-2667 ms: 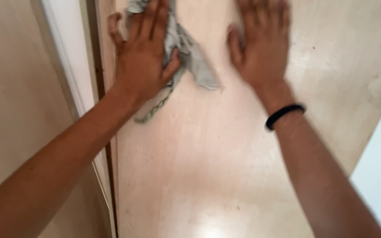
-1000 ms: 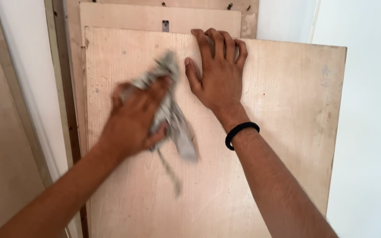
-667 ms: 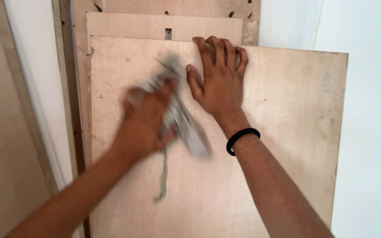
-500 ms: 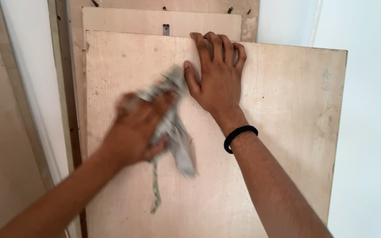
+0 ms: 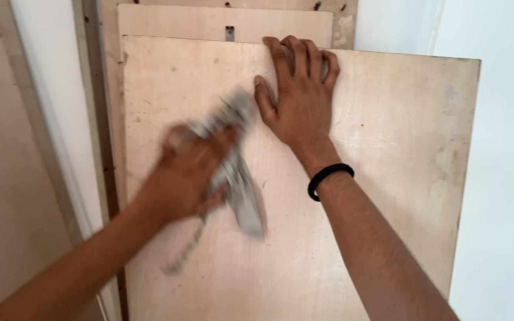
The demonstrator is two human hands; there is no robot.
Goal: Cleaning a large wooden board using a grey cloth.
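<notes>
My left hand (image 5: 188, 169) grips a grey rag (image 5: 233, 160) against the plywood board (image 5: 388, 148); right hand (image 5: 298, 95) lies flat, fingers spread; marks near its right edge look unwiped, I judge

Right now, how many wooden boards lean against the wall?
3: front board, a smaller board behind it, and a back board showing at the top. More may be hidden.

The front plywood board (image 5: 382, 178) leans against a smaller board (image 5: 209, 22), which stands behind it and shows above its top edge. On the front board's face, the left hand (image 5: 188, 172) presses a rag (image 5: 239, 178), apparently, though it is blurred. The right hand (image 5: 301, 95) lies right of the rag, fingers at the board's top edge. A wall (image 5: 501, 178) stands right of the board.
</notes>
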